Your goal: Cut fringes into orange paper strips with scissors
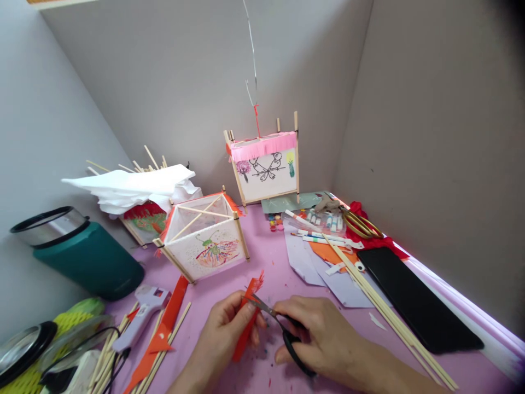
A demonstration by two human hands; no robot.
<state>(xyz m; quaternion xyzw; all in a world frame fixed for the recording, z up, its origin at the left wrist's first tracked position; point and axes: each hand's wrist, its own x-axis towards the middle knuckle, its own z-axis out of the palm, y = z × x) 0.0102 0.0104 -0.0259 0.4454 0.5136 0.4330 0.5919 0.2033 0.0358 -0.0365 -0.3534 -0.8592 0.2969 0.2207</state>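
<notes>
My left hand (223, 334) pinches a narrow strip of red-orange paper (245, 336) whose far end is cut into a fringe. In my right hand (324, 336) is a pair of scissors (292, 346) with black handles, fingers through the loops. The blades reach across the strip near its fringed end, close to my left fingertips. Small red scraps lie on the table around the hands. Beyond them stands a lantern (205, 254) of wooden sticks and white paper, with a colourful insect drawing. Another lantern (268, 169), with pink fringe and two drawn birds, hangs from a wire.
On the left are a teal tumbler (88, 257), a glue gun (141, 317), wooden sticks and a larger orange paper piece (158, 345). To the right lie a black phone (418, 301), long sticks (381, 306), markers, lilac paper and gold-handled scissors (361, 221). Grey walls enclose the pink table.
</notes>
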